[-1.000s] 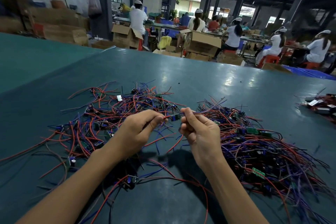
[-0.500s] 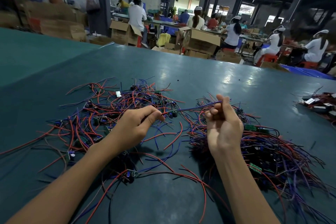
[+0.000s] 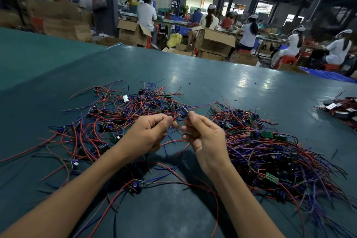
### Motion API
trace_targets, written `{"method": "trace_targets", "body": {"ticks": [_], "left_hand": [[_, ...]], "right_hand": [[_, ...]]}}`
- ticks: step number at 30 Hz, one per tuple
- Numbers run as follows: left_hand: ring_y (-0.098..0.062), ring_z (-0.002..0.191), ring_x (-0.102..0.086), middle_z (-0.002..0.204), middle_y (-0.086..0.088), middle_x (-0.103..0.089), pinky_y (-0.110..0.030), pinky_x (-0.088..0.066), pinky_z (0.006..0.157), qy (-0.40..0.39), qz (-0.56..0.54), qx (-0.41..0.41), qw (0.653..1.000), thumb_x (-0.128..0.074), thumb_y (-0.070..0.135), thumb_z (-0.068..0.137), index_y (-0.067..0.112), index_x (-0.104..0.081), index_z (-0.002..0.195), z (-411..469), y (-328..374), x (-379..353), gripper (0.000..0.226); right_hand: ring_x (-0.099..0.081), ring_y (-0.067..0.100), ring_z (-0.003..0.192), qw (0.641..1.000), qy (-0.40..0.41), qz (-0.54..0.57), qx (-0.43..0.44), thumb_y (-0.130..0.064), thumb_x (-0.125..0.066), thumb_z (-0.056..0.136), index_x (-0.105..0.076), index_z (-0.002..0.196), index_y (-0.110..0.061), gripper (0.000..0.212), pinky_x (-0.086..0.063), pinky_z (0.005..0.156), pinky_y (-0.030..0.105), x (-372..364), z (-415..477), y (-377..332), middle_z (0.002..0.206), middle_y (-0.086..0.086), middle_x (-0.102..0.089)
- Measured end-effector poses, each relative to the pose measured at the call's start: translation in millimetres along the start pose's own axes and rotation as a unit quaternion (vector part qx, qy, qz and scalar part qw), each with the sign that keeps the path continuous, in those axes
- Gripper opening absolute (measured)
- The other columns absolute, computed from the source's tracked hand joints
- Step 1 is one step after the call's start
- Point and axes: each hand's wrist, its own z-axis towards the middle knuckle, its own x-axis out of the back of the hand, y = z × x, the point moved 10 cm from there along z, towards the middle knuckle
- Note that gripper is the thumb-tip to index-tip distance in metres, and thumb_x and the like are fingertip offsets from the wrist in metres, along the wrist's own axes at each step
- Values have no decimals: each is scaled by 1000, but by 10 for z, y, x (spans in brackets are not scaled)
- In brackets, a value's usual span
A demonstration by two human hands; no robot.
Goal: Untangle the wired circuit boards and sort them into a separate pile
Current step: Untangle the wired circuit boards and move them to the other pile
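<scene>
- Loosely, a tangled pile [image 3: 116, 118] of red and blue wires is sprawling across the left of the green table [image 3: 212, 75].
- At centre, the left hand [image 3: 148, 133] is curling, thumb and forefinger pinching a red wire [image 3: 174, 118].
- Just right of it, the right hand [image 3: 206, 137] is pinching a small circuit board [image 3: 183, 115] with curled fingers.
- A denser pile [image 3: 270, 150] is lying at right.

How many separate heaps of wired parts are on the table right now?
3: a loose tangle at left, a denser pile at right, and a small heap at the far right, cut off by the frame, so part of it is hidden.
</scene>
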Motion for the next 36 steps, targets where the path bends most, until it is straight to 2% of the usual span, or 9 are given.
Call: {"method": "trace_targets", "body": {"ticks": [3, 6, 10, 15, 19, 26, 30, 32, 36], "left_hand": [[-11, 40, -17, 51, 4, -23, -17, -24, 38, -24, 17, 13, 999, -52, 36, 96, 9, -70, 94, -27, -24, -86, 32], [-10, 37, -20, 49, 6, -26, -17, -28, 37, -12, 28, -2, 1000, -50, 34, 97, 7, -68, 95, -35, -1, -89, 32], [-10, 36, -21, 49, 5, -28, -17, -27, 36, 0, 26, 9, 1000, -50, 31, 99, 8, -67, 95, -19, -38, -63, 30], [-15, 30, -37, 54, 2, -36, -19, -34, 34, -35, 89, 24, 995, -48, 32, 102, 9, -67, 96, -28, -70, -56, 31], [-14, 33, -44, 56, -1, -38, -19, -37, 37, -57, 143, 25, 988, -47, 27, 106, 12, -68, 93, -28, -111, -112, 29], [-7, 47, -55, 56, 8, -64, -24, -45, 55, -62, 329, -98, 937, -50, 39, 103, 24, -72, 96, -79, 86, -110, 27], [-6, 46, -54, 60, 13, -68, -26, -45, 50, -45, 342, -140, 928, -52, 46, 102, 27, -72, 90, -104, 163, -53, 30], [-3, 49, -55, 60, 13, -66, -25, -44, 51, -6, 377, -143, 915, -46, 55, 101, 30, -71, 85, -98, 183, 46, 39], [-19, 83, -56, 82, 3, -64, -37, -50, 70, 211, 517, -104, 823, -53, 45, 101, 23, -70, 92, -98, 305, 574, 29]], "right_hand": [[-67, 19, 66, 999, 22, 25, 2, -21, -70, 91, -77, 79, -11, 17, -54, 55, 26, 146, 37, -107, 77, 8, -69], [-69, 22, 73, 999, -22, 16, -28, -29, -78, 84, -77, 82, -9, 21, -58, 60, 30, 105, 47, -85, 79, 9, -70], [-76, 27, 86, 997, -57, -29, -40, -19, -79, 78, -76, 82, -10, 10, -58, 62, 26, -6, 13, 18, 90, 17, -75], [-67, 16, 67, 998, 52, 28, 21, -13, -77, 81, -77, 74, -12, 7, -57, 60, 28, 281, 87, -194, 76, 7, -71], [-61, 13, 63, 991, 123, 39, 46, -8, -71, 90, -66, 85, -8, 7, -55, 57, 27, 532, 100, -326, 70, 3, -63], [-68, 20, 73, 990, 93, 68, 86, -8, -65, 95, -70, 94, -7, 5, -60, 66, 34, 322, 19, -445, 78, 7, -66], [-70, 21, 76, 990, 77, 29, 115, -8, -58, 100, -70, 105, -2, 15, -61, 71, 33, 235, -21, -764, 79, 10, -66], [-68, 22, 72, 989, 79, -9, 128, -11, -57, 101, -69, 103, 1, 17, -61, 68, 33, 300, -25, -1037, 76, 11, -63], [-64, 15, 63, 978, 107, -139, 112, -11, -63, 97, -68, 104, 0, 14, -61, 62, 30, 680, -42, -1513, 83, 7, -61]]}}
